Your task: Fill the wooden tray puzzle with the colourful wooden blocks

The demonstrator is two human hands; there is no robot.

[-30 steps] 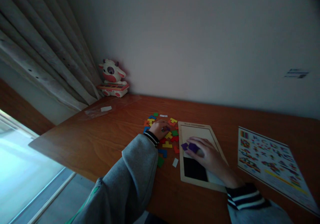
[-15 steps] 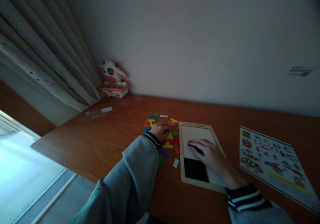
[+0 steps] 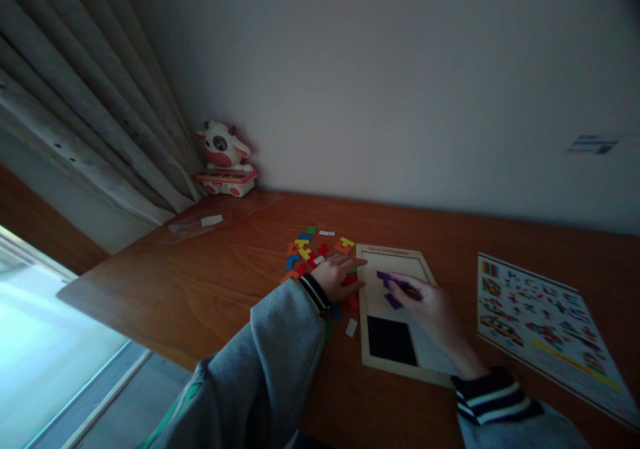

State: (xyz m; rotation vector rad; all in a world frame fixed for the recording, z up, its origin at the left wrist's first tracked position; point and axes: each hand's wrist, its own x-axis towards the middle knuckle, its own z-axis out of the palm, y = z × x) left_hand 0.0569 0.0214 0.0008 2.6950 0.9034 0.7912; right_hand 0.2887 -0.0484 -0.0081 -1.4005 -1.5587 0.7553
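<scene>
My right hand [image 3: 423, 303] is over the wooden puzzle board [image 3: 366, 342], fingers pinched on a purple puzzle piece [image 3: 384, 277]. A second purple piece [image 3: 393, 301] lies just below those fingertips, on the board's white surface. A black square [image 3: 391, 339] fills the board's lower left part. My left hand [image 3: 338, 277] is open, its fingers stretched toward the board's left edge. It hovers over or rests on a heap of colourful block-shaped pieces, several of them hidden under it. Yellow pieces [image 3: 305, 253] and a blue piece [image 3: 293, 261] show beyond its wrist.
To the right lies a printed pattern sheet [image 3: 550, 335]. A cow-shaped toy keyboard [image 3: 227, 162] stands in the far left corner, near a clear plastic bag [image 3: 193, 225]. A small white piece [image 3: 351, 327] lies beside the board on the wooden table [image 3: 210, 289].
My left hand has shifted right to the board's edge, its fingers straighter. My right hand has tilted and moved slightly right; two purple pieces now show at its fingers.
</scene>
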